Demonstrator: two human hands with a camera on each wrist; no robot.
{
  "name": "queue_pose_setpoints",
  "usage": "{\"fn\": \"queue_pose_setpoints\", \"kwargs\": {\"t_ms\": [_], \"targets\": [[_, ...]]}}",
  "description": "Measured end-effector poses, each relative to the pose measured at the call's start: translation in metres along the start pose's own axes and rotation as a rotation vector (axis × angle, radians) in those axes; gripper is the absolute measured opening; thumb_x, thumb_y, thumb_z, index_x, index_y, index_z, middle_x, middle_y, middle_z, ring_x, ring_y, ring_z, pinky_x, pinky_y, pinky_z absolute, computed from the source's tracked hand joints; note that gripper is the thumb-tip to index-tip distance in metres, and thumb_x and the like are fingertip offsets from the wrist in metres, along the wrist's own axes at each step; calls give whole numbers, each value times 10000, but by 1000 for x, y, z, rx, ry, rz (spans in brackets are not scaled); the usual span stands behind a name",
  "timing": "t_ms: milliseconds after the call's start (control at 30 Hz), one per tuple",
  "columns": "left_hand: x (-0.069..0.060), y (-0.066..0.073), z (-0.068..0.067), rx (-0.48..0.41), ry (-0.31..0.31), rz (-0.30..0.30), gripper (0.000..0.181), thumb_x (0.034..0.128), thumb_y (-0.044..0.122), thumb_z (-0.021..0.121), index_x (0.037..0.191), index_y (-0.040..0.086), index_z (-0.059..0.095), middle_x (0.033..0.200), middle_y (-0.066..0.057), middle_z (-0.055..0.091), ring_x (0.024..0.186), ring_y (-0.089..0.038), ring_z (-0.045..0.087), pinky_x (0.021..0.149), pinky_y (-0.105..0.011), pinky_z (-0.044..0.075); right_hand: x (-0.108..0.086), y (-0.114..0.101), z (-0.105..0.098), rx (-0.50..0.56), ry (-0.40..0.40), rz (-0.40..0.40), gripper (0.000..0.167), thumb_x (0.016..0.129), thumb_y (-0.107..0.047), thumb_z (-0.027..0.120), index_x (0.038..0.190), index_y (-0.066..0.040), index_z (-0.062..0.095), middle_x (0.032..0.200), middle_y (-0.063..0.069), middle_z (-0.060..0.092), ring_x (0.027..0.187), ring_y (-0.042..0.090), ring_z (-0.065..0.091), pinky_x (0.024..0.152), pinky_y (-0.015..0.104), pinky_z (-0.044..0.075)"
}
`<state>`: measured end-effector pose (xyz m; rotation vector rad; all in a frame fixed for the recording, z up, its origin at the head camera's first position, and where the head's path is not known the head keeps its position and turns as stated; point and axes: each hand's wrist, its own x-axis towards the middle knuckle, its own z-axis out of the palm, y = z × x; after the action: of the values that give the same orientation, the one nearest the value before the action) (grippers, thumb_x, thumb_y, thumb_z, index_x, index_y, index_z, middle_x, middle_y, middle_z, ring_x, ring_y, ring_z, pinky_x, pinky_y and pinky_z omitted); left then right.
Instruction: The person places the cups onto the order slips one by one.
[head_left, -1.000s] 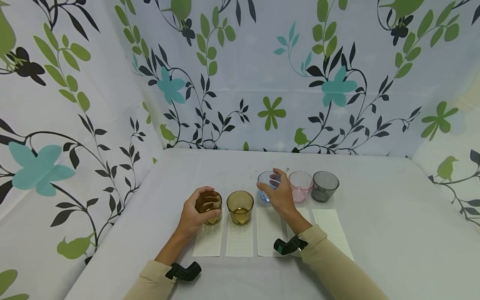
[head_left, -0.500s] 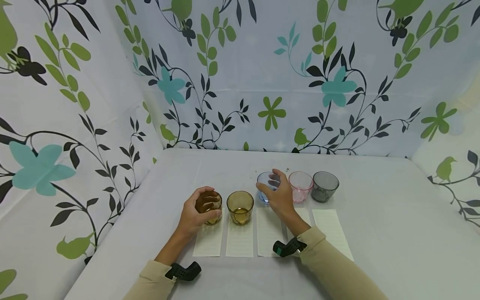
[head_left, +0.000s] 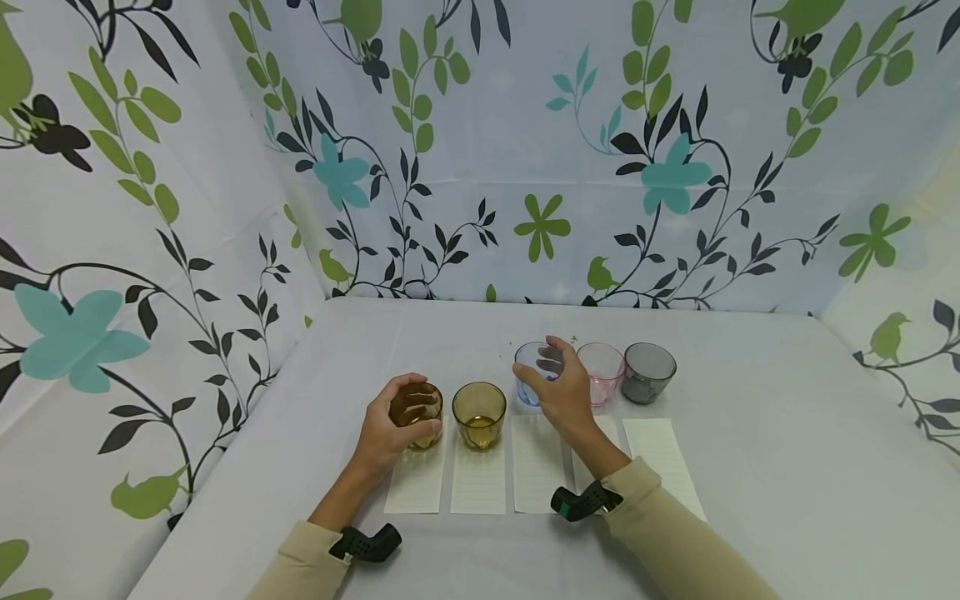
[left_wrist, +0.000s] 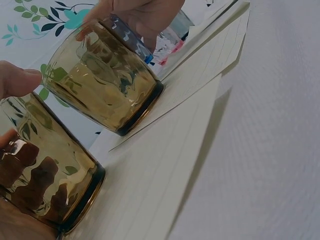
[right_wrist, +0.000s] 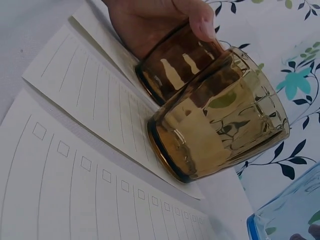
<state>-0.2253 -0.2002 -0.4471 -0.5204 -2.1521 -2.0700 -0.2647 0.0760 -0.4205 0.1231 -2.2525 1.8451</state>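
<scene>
My left hand (head_left: 386, 429) grips an amber drinking glass (head_left: 422, 402), its thumb on the near side and its fingers round the far side, seen through the glass. A second amber glass (head_left: 479, 415) stands untouched just to the right; both stand on the far ends of paper strips. My right hand (head_left: 564, 390) holds a blue glass (head_left: 528, 355) between thumb and fingers, behind the third strip. Only the edge of that blue glass (right_wrist: 295, 210) shows in the right wrist view, with fingertips seen through it. All these glasses are upright.
A pink glass (head_left: 602, 375) and a grey glass (head_left: 649, 373) stand close together, right of the blue one. Several lined paper strips (head_left: 480, 483) lie side by side on the white table (head_left: 780, 467). Patterned cloth (head_left: 450, 167) hangs behind and at both sides.
The right wrist and sleeve have shifted very slightly right and down. Both hands keep their holds, and the glasses stay where they were.
</scene>
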Motion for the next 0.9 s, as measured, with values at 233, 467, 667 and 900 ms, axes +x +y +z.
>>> {"fn": "queue_pose_setpoints", "kwargs": {"t_ms": [233,467,667,900], "targets": [[-1,0,0,6,1,-7,627,813,-27,769,1377,60,508,1287,-213,592,1184,-406,579,1001,-443,532,-6,-3,-3,13,-4,-5,717,888,-292,795,1481,-90,448,1388,137,569,1280,314,561,1058,497,490],[-1,1,0,9,0,-3,621,820,-26,768,1378,46,505,1287,-223,591,1184,-409,580,1003,-444,530,-13,-3,-6,46,-10,-4,731,884,-266,804,1489,-82,438,1396,172,557,1279,342,555,1077,516,462],[0,2,0,8,0,0,624,821,-30,769,1380,43,502,1291,-222,587,1180,-362,591,1019,-451,520,-21,-3,-9,51,-18,11,702,886,-255,802,1471,-93,451,1384,157,567,1257,295,572,1080,488,464],[0,2,1,0,0,-2,633,817,-32,770,1384,38,497,1297,-228,583,1184,-363,592,1023,-451,517,-33,-3,-11,52,-33,40,686,883,-239,802,1460,-104,456,1375,144,570,1263,298,573,1078,485,471]]}}
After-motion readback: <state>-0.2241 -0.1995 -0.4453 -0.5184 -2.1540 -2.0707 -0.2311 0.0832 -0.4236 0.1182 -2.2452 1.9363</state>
